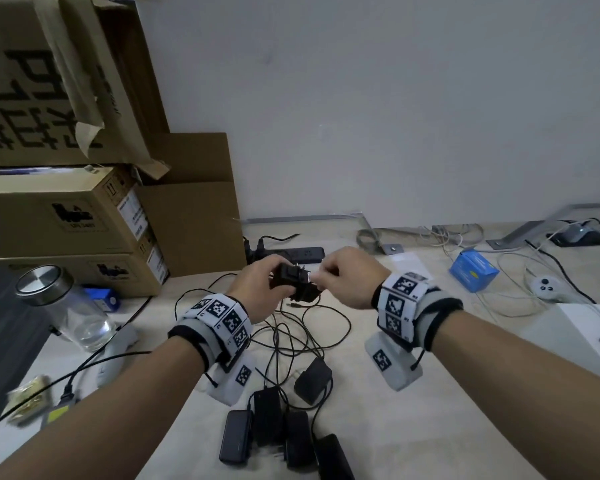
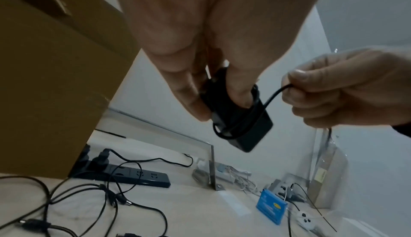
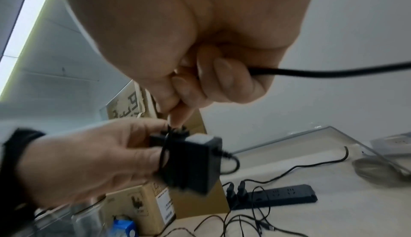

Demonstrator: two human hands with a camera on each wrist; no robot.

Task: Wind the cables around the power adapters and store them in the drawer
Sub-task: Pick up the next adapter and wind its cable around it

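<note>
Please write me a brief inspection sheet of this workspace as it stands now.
Surface: pale table.
Job's things: power adapter held aloft, cable partly wound round it; five more adapters lie near the front edge; no drawer in view.
Clutter: glass jar, blue box, white controller.
Grippers: left hand grips the adapter; right hand pinches the cable.
Cables: loose tangle; power strip.
Surroundings: cardboard boxes, white wall.

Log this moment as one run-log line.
step: winding | left hand: grips black rectangular power adapter | right hand: pinches its thin black cable | drawer: unseen
</note>
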